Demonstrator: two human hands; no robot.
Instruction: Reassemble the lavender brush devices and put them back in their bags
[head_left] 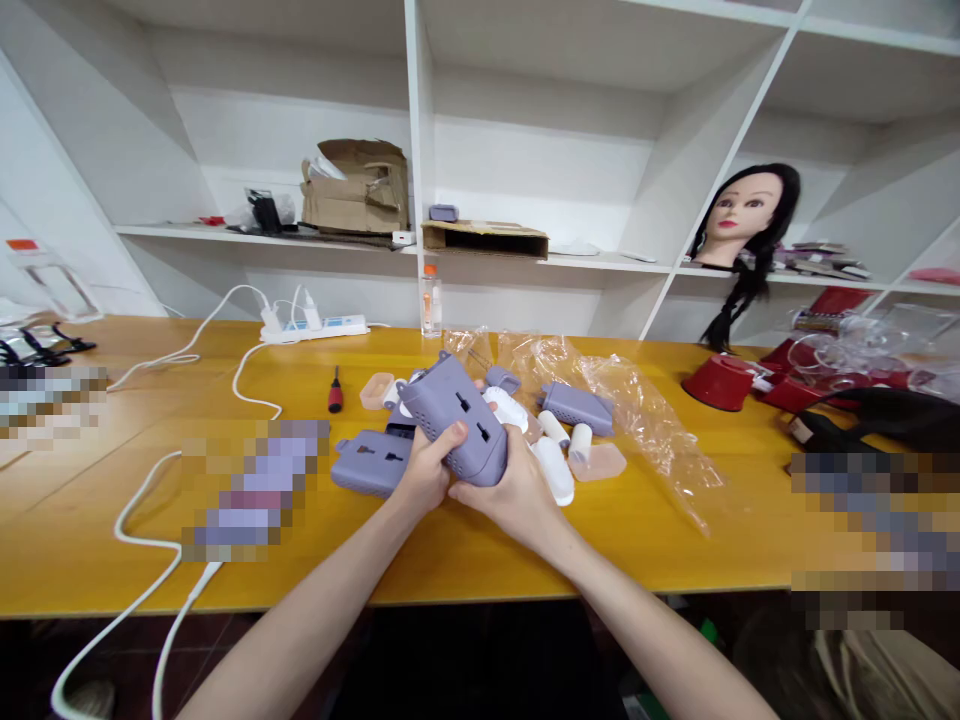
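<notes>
Both my hands hold a purple plastic casing (455, 410) with keyhole slots and rows of small holes, tilted above the table. My left hand (429, 472) grips its lower left side, thumb on the slotted face. Around the bottom right end wraps my right hand (521, 492). A similar purple casing (366, 465) lies beside my left hand, and another casing (579, 408) sits farther right. Near my right hand are a white oval part (556, 470), a white cylinder (580, 444) and a translucent pinkish piece (604, 461). The casing partly hides other parts behind it.
A red-and-black screwdriver (335, 392) lies left of the parts. Crumpled clear plastic (660, 430) spreads to the right. White cables run from a power strip (330, 328) across the left side. A mannequin head (739, 215) and red items (720, 383) stand at right.
</notes>
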